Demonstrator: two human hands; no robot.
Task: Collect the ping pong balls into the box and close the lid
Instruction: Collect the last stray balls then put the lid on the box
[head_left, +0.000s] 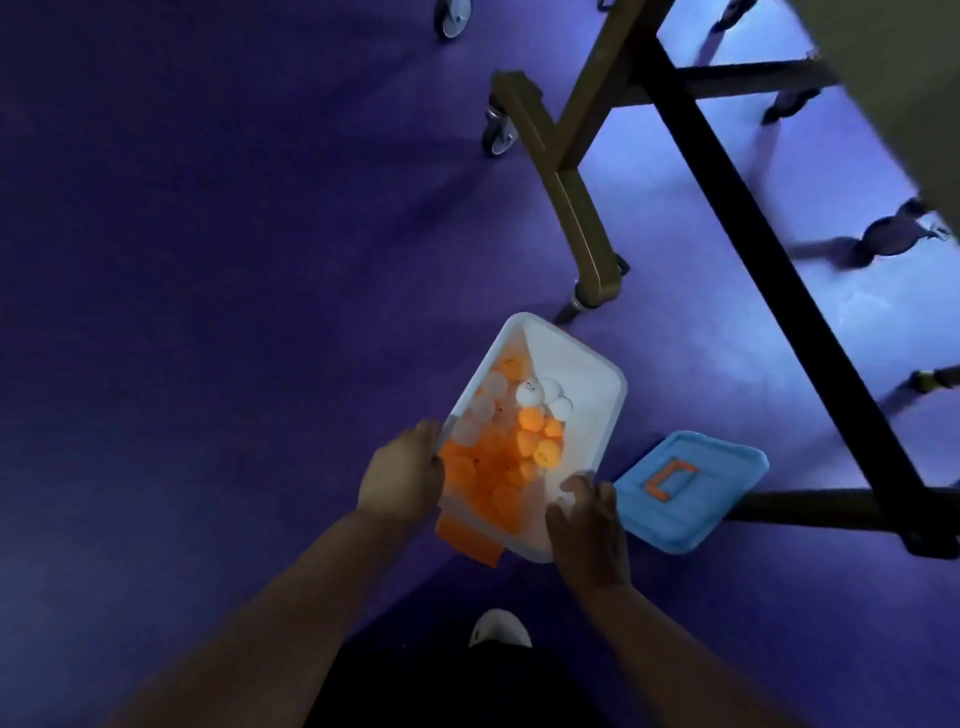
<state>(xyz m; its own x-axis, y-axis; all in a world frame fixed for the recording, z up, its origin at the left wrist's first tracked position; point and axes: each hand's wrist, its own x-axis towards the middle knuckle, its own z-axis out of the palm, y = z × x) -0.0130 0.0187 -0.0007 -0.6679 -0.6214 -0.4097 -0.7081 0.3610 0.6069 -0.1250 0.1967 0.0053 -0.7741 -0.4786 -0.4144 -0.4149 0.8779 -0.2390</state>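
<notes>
Box (584, 371) lengthwise away, perhaps slightly rightward

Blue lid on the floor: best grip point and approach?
Probably the orange handle on top, grip from above. The blue lid lies flat on the floor, handle side up, so its rim likely offers little to get fingers under. It sits just right of the box, closest to the right hand.
</notes>
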